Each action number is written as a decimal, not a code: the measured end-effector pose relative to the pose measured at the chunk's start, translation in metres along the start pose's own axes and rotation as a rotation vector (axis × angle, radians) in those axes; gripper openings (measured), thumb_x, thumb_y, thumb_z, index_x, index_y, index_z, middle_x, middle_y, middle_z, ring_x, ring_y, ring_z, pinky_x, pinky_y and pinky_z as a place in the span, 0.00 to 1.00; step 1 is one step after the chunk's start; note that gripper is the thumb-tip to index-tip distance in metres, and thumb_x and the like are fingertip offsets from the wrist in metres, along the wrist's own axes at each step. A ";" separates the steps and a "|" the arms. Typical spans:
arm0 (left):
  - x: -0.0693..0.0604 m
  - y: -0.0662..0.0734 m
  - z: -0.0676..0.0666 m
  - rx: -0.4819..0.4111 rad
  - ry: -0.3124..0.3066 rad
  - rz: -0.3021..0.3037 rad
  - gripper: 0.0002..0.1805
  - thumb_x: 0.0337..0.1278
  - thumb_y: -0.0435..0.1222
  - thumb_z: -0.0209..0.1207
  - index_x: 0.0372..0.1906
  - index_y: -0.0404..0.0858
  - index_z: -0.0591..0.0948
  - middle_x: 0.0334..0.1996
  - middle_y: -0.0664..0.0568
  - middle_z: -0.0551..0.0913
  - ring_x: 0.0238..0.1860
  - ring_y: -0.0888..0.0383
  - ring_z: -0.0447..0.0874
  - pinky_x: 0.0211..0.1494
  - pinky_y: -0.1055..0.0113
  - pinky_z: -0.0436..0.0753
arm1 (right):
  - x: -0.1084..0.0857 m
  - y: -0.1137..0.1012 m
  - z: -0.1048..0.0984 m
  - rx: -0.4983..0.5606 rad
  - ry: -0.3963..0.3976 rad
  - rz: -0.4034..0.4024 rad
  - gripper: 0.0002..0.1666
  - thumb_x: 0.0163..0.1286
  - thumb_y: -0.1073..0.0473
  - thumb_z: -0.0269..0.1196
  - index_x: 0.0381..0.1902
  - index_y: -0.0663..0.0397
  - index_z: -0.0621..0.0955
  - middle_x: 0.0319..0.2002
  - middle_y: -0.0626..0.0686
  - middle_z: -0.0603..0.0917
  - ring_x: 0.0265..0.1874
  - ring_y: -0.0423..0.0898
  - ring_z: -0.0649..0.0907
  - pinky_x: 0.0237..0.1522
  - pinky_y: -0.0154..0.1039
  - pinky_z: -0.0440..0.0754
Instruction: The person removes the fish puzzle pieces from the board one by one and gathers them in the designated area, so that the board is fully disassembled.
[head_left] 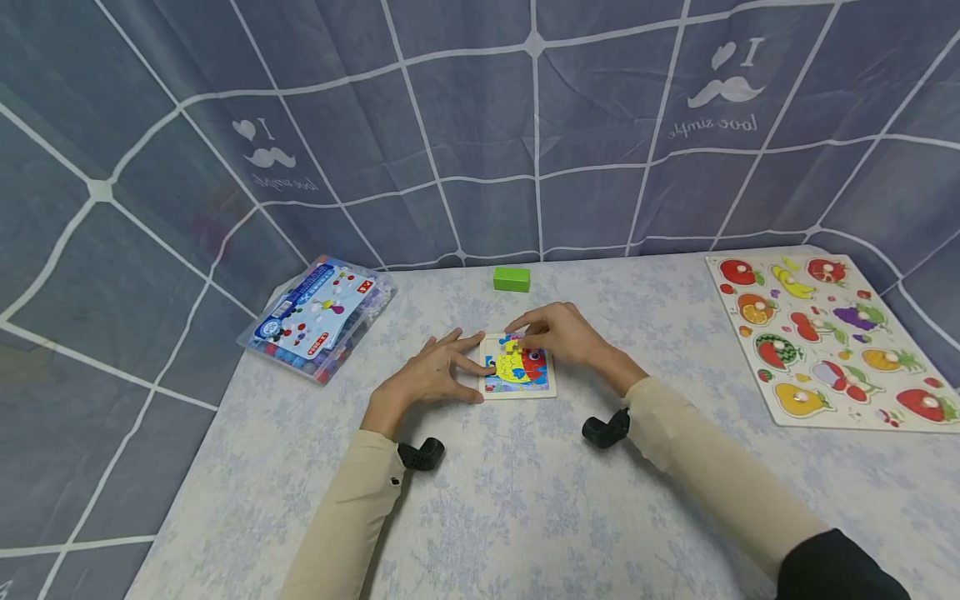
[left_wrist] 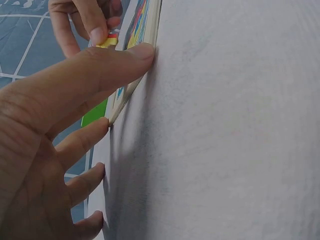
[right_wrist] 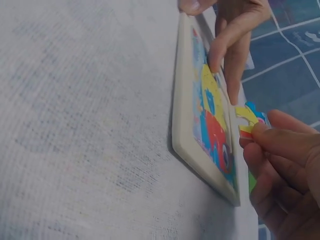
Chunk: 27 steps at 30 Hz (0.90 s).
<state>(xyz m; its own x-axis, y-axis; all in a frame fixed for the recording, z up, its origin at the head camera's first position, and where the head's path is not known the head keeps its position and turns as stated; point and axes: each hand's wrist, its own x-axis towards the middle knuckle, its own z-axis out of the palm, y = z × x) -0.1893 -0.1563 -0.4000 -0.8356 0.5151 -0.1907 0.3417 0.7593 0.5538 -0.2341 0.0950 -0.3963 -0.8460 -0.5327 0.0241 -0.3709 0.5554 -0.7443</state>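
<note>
A small framed jigsaw puzzle (head_left: 517, 387) with a yellow, red and blue picture lies flat on the table. My left hand (head_left: 431, 373) rests at its left side, fingers spread, with the thumb on the frame's edge and one finger on the picture. In the right wrist view, my right hand (right_wrist: 290, 170) pinches a yellow, red and blue puzzle piece (right_wrist: 246, 131) between thumb and fingers, raised above the puzzle's far part. The left wrist view shows the piece (left_wrist: 109, 41) partly, beyond my left thumb.
A green block (head_left: 512, 279) stands behind the puzzle. At the back left lies a clear plastic case (head_left: 318, 317) of coloured pieces. A white fruit puzzle board (head_left: 832, 342) lies at the right. A grey-blue curtain (head_left: 480, 125) hangs behind the table.
</note>
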 end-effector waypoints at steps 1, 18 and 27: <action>0.000 0.000 0.000 0.000 0.001 -0.001 0.26 0.45 0.47 0.75 0.54 0.52 0.86 0.75 0.56 0.59 0.78 0.47 0.40 0.76 0.43 0.35 | -0.001 0.000 -0.001 0.025 0.009 0.007 0.15 0.66 0.64 0.66 0.51 0.50 0.87 0.31 0.47 0.89 0.34 0.40 0.87 0.40 0.41 0.79; -0.002 0.001 0.000 -0.027 0.001 -0.001 0.27 0.44 0.45 0.76 0.54 0.50 0.85 0.75 0.56 0.58 0.78 0.47 0.39 0.76 0.44 0.33 | -0.038 0.037 -0.035 0.090 0.085 0.104 0.13 0.64 0.65 0.67 0.46 0.51 0.89 0.25 0.53 0.87 0.22 0.50 0.80 0.22 0.34 0.70; -0.002 0.000 0.000 -0.041 0.002 -0.004 0.27 0.44 0.45 0.76 0.54 0.50 0.85 0.75 0.56 0.58 0.78 0.48 0.38 0.76 0.45 0.33 | -0.059 0.055 -0.056 0.035 0.104 0.154 0.13 0.66 0.65 0.65 0.47 0.54 0.88 0.26 0.53 0.88 0.22 0.50 0.79 0.22 0.36 0.73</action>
<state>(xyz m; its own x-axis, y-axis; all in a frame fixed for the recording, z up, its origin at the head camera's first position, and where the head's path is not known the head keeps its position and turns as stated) -0.1872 -0.1571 -0.3993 -0.8379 0.5110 -0.1918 0.3201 0.7447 0.5857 -0.2257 0.1929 -0.4014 -0.9275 -0.3730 -0.0240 -0.2220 0.6013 -0.7676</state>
